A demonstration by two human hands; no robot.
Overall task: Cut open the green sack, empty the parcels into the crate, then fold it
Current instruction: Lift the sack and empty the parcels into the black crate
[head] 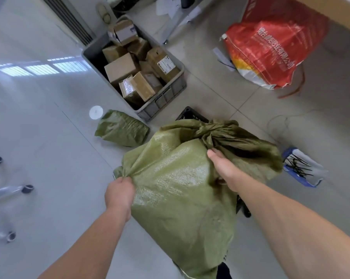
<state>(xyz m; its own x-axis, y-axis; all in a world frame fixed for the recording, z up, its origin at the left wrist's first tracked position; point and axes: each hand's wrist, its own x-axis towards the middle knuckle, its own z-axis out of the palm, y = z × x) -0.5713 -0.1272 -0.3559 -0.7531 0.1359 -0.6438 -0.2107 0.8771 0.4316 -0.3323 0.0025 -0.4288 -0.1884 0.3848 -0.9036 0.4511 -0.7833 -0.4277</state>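
— What was underfoot?

— A pale, glossy tiled floor (49, 137), slick-looking, with window light mirrored in it.

— And the hands?

— The left hand (119, 192) pinched a bunched corner of the green sack (174, 188). The right hand (222, 168) lay just below the tied neck (212, 135), thumb on top and fingers tucked under a fold. I judged it was gripping, though the fingers themselves were hidden.

— Where was the sack?

— Between both hands, right in front of the person, apparently over a black crate (190, 114) that it mostly hid. The neck was not yet cut.

— How would it handle?

— It was woven plastic: soft, floppy and a little slippery, so a flat palm would slide. It bulged, so I took it for full and fairly heavy. The best holds were the neck and a bottom corner, with the cloth gathered into a fistful.

— And around it?

— Beyond it, the grey crate (170, 91) already held brown parcels (121, 67), and a folded sack (121, 133) lay just beside it. To the right was a blue tray (309, 184) of black cable ties (299, 166). Farther off was a red bag (270, 47).
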